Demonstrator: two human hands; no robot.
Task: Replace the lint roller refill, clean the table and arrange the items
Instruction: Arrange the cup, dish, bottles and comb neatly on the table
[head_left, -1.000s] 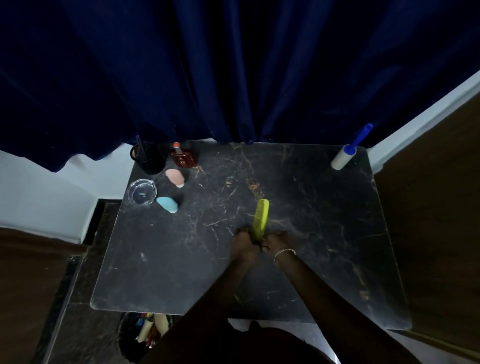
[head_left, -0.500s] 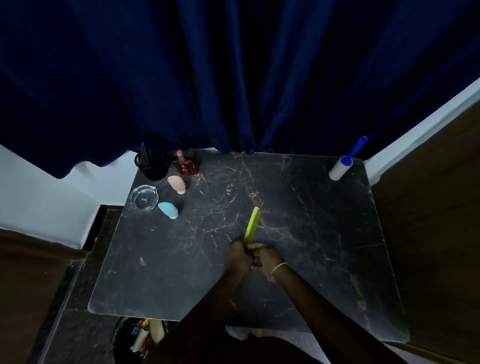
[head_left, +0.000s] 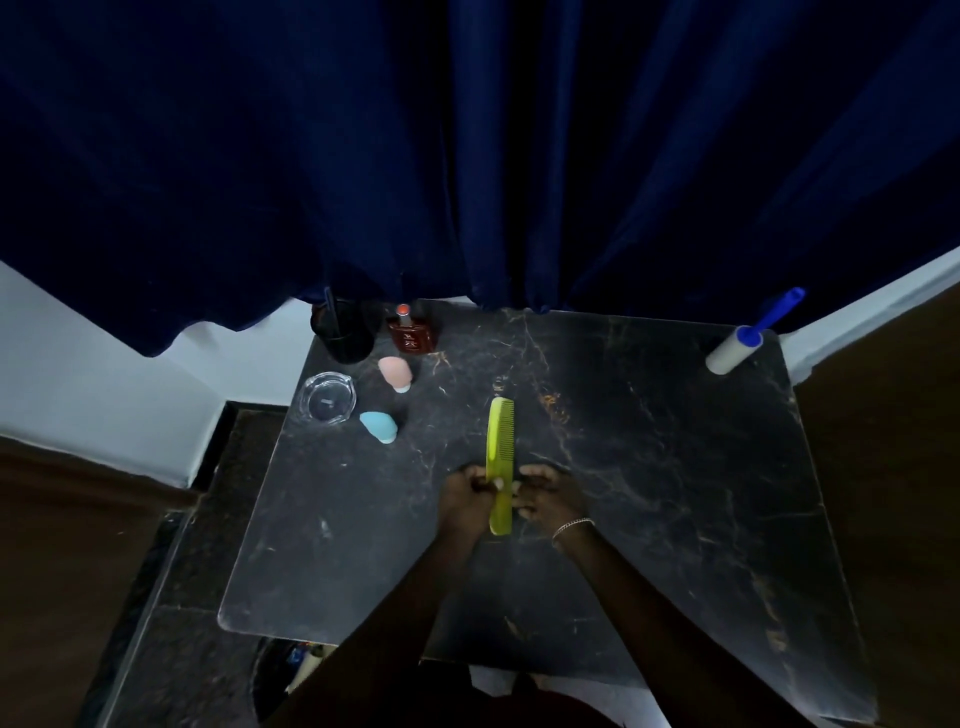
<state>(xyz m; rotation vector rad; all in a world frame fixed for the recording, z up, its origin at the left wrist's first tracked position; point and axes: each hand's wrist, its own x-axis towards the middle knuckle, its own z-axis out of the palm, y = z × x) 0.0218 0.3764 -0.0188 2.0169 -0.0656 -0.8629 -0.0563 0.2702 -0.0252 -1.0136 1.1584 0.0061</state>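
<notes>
A yellow-green comb (head_left: 501, 447) is held over the middle of the black marble table (head_left: 675, 493), pointing away from me with its teeth facing right. My left hand (head_left: 467, 496) grips its handle end from the left. My right hand (head_left: 545, 496), with a bracelet on the wrist, pinches the same end from the right. The lint roller (head_left: 737, 348), white roll with a blue handle, lies at the table's far right corner, well away from both hands.
Along the far left edge stand a black cup (head_left: 343, 332), a dark red bottle (head_left: 413, 332), a glass ashtray (head_left: 324, 400), a pink sponge (head_left: 396, 371) and a light blue sponge (head_left: 379, 426). A dark blue curtain (head_left: 467, 156) hangs behind. A bin (head_left: 291, 675) sits under the near edge.
The comb has turned from edge-on to flat, showing its teeth on the right. Both hands stay on its handle end at about the same spot.
</notes>
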